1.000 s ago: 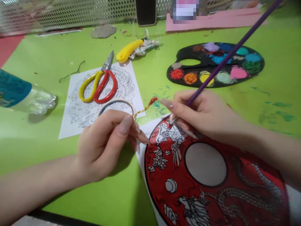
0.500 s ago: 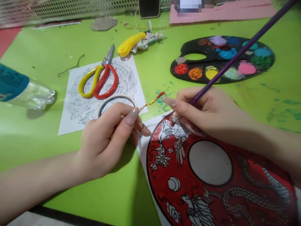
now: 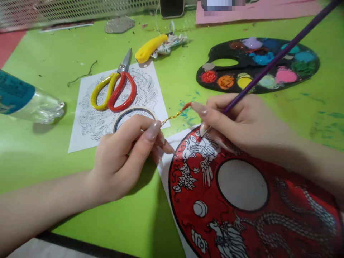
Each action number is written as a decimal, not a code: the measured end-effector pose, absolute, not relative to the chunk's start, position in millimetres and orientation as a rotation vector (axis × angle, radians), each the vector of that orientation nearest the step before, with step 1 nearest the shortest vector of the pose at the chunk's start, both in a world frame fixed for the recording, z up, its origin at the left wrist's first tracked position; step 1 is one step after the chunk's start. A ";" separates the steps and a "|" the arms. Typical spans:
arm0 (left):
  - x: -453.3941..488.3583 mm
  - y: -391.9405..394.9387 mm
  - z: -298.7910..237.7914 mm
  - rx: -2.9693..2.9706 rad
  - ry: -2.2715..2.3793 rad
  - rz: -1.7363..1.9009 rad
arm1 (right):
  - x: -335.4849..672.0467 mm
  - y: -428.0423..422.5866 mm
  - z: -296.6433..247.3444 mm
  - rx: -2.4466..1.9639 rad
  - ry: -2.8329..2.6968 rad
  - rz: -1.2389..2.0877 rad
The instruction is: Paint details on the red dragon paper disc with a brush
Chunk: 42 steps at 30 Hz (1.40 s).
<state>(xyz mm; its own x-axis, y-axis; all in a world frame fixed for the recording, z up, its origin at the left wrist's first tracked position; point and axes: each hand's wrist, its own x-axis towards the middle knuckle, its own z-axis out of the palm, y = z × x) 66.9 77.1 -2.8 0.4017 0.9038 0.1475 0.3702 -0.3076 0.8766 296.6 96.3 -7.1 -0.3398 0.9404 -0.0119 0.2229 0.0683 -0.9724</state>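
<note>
My left hand (image 3: 126,157) is closed in a pinch on a thin gold cord with a red tip (image 3: 177,114), which sticks out to the upper right. My right hand (image 3: 242,125) grips a purple paintbrush (image 3: 279,55), its handle slanting up to the top right corner. The brush end is down at the upper left rim of a round red-painted sheet with a white bird, a dragon and a blank circle (image 3: 242,200). The red tip of the cord nearly touches my right forefinger.
A black palette (image 3: 258,66) with several paint blobs lies at the back right. Red and yellow scissors (image 3: 118,87) rest on a line drawing (image 3: 91,118) beside a tape ring (image 3: 134,114). A plastic bottle (image 3: 27,102) lies at the left. A yellow-handled tool (image 3: 150,48) lies further back.
The view has shifted slightly, so things sit a little higher and further right. The cord's red tip has come closer to my right forefinger. Both hands keep their grips.
</note>
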 end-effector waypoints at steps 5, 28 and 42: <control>68.3 77.6 -2.7 1.850 1.108 0.839 | 295.1 96.2 -8.4 -1.166 -1.693 1.324; 66.8 78.1 -2.5 1.884 1.082 0.833 | 296.0 96.1 -1.2 -1.286 -1.628 1.155; 66.6 78.4 -1.3 1.943 1.085 0.833 | 297.7 98.0 -7.5 -1.232 -1.754 1.193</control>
